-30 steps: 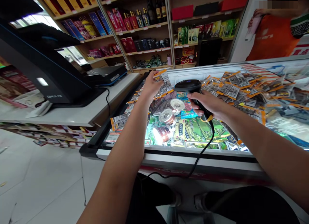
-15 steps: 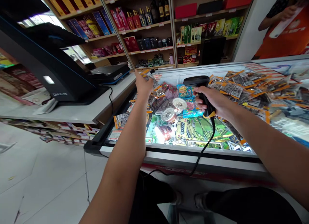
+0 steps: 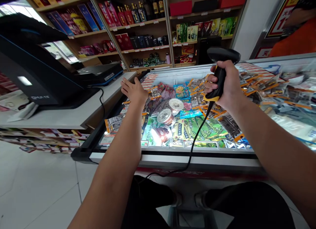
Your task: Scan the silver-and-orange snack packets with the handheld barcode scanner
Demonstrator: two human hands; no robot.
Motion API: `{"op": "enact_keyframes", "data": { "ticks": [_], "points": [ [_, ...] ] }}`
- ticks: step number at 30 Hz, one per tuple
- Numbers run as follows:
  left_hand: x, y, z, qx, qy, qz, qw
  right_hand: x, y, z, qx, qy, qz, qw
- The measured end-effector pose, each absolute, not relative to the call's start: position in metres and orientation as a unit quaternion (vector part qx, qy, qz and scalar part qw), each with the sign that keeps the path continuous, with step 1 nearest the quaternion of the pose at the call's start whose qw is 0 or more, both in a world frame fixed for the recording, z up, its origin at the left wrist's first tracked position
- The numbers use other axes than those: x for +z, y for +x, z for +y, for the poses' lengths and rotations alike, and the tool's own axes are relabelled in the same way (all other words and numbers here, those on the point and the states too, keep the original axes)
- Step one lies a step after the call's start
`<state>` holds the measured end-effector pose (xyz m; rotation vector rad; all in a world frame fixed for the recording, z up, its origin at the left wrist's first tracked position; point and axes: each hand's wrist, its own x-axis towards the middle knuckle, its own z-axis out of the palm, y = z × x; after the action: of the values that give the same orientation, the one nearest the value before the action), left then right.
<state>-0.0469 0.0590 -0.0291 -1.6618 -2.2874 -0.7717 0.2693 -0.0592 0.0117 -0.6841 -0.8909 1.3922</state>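
My right hand (image 3: 225, 81) is wrapped round the handle of a black and yellow barcode scanner (image 3: 223, 54), raised above the freezer's contents. From the handle's base a black cable (image 3: 197, 137) runs down over the front rim. My left hand (image 3: 134, 90) is empty, its fingers spread, over the freezer's left edge. Below it lie orange-edged snack packets (image 3: 116, 123). Between my hands are tubs with white lids (image 3: 176, 104), green packets (image 3: 203, 127) with a bean picture and blue packets (image 3: 181, 90).
The chest freezer (image 3: 172, 156) spans the front, with more orange-edged packets (image 3: 278, 87) at right. A counter (image 3: 81, 114) at left bears a checkout machine (image 3: 49, 71) and a flat black device (image 3: 101, 72). Stocked shelves (image 3: 138, 25) stand behind. A person in orange (image 3: 296, 41) is at the far right.
My right hand has lifted the scanner up and to the right. The left hand has let go of an orange-edged packet and opened, shifting left. The view has turned slightly.
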Motion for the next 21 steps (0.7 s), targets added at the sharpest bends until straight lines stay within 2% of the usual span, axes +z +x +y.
{"op": "enact_keyframes", "data": {
  "ticks": [3,8,11,17,21],
  "points": [
    [-0.029,-0.017,0.049,-0.270,-0.653,-0.698,0.112,0.009,0.270,-0.056,0.618,-0.285,-0.369,0.633],
    [-0.055,0.054,0.029,-0.149,-0.869,-0.465,-0.082,0.004,0.262,-0.055,0.621,-0.290,-0.373,0.626],
    [-0.069,0.074,0.020,-0.093,-0.900,-0.401,-0.147,0.001,0.258,-0.057,0.607,-0.321,-0.393,0.612],
    [-0.065,0.067,0.022,-0.146,-0.899,-0.388,-0.141,-0.003,0.254,-0.057,0.605,-0.335,-0.419,0.588],
    [-0.060,0.053,0.034,-0.209,-0.878,-0.412,-0.127,-0.005,0.253,-0.058,0.631,-0.365,-0.439,0.526]
  ]
}}
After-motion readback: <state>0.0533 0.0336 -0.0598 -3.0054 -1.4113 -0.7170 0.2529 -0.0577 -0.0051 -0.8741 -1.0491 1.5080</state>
